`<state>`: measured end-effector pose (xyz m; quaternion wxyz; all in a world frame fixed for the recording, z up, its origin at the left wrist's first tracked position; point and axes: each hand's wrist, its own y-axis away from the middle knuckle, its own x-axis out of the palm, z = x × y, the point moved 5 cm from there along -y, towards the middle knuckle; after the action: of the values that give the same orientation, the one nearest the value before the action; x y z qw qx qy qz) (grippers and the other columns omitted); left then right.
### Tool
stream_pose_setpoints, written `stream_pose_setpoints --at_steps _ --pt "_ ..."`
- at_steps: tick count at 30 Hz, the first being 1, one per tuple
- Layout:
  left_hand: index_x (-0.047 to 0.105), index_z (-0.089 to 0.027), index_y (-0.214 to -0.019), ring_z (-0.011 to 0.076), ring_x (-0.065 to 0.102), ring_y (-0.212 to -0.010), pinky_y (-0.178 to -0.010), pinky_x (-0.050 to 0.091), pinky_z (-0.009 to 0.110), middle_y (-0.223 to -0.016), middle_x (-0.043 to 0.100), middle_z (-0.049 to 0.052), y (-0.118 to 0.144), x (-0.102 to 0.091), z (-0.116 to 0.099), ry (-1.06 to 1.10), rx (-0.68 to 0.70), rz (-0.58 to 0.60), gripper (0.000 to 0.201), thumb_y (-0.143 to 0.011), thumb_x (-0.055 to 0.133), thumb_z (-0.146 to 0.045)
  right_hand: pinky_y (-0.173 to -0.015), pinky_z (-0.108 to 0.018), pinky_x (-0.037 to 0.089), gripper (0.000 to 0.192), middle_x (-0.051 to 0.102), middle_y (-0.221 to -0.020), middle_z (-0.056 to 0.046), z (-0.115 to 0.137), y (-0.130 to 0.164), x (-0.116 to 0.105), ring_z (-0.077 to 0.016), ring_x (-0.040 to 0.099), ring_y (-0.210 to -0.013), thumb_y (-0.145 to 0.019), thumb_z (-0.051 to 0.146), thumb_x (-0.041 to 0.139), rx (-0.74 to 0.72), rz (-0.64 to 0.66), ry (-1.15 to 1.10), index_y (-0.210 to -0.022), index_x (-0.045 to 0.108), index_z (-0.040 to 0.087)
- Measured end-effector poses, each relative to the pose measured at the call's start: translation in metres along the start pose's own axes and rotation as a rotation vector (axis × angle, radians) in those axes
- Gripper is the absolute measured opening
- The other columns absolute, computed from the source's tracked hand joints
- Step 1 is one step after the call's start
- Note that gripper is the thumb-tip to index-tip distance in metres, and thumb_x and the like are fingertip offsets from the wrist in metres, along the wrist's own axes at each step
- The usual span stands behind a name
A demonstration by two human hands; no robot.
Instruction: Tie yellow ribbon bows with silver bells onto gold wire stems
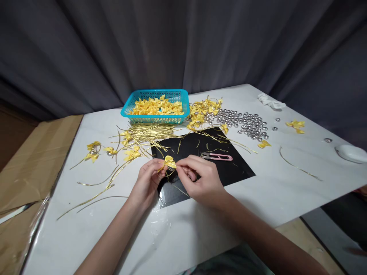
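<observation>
Between my two hands, above a black mat [241, 168], is a yellow ribbon bow [170, 162] with thin gold cord around it. My left hand [149, 177] pinches the bow at its left side. Thumb and forefinger of my right hand [202, 176] are closed at the bow's right edge, on what looks like the gold cord. A loose cord end hangs below the bow. Just beyond my right hand, pink-handled thread snips [219, 157] lie on the mat among short cord scraps.
A blue basket [155, 119] of yellow bows stands at the back, with gold cords [150, 133] before it. Silver beads [252, 124] and corded bows [200, 110] lie to its right. More bows [132, 153] lie left. A white dish [351, 153] sits at the table's right edge.
</observation>
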<state>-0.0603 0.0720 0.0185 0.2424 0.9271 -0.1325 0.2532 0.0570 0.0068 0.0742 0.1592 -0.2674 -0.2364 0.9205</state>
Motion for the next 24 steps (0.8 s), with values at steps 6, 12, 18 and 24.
stream_pose_setpoints --at_steps 6,12,18,24 --pt "0.066 -0.011 -0.058 0.0027 0.055 -0.046 -0.047 0.046 0.007 -0.052 0.063 -0.002 -0.0011 -0.0009 -0.0014 -0.013 0.019 -0.001 0.013 -0.051 0.076 -0.015 -0.049 -0.018 0.032 0.014 0.041 -0.058 0.003 0.0019 0.0003 -0.0004 -0.0050 0.036 -0.050 -0.080 0.006 0.049 -0.029 -0.019 0.011 -0.072 0.059 0.011" --pt "0.066 -0.012 -0.059 0.0029 0.055 -0.046 -0.047 0.046 0.007 -0.052 0.063 -0.002 -0.0012 -0.0007 -0.0008 -0.026 0.018 0.014 0.011 -0.053 0.075 -0.015 -0.049 -0.018 0.031 0.014 0.042 -0.059 0.002 0.0004 0.0011 -0.0008 -0.0053 0.035 -0.050 -0.080 0.007 0.048 -0.047 -0.026 0.031 -0.072 0.058 0.012" --pt "0.064 -0.012 -0.058 0.0030 0.051 -0.043 -0.046 0.045 0.009 -0.051 0.061 -0.003 0.0005 0.0002 -0.0010 -0.056 0.017 0.023 0.008 -0.055 0.071 -0.013 -0.048 -0.019 0.030 0.015 0.041 -0.058 0.002 0.0011 0.0016 -0.0005 -0.0057 0.035 -0.050 -0.080 0.008 0.046 -0.025 0.004 0.036 -0.071 0.058 0.012" --pt "0.064 -0.012 -0.059 0.0036 0.052 -0.044 -0.046 0.045 0.009 -0.051 0.061 -0.003 -0.0002 0.0003 -0.0005 -0.071 0.015 0.011 0.009 -0.054 0.071 -0.014 -0.047 -0.018 0.029 0.015 0.040 -0.058 0.002 0.0000 0.0029 -0.0008 -0.0059 0.035 -0.050 -0.079 0.008 0.046 -0.016 0.021 0.032 -0.070 0.058 0.012"
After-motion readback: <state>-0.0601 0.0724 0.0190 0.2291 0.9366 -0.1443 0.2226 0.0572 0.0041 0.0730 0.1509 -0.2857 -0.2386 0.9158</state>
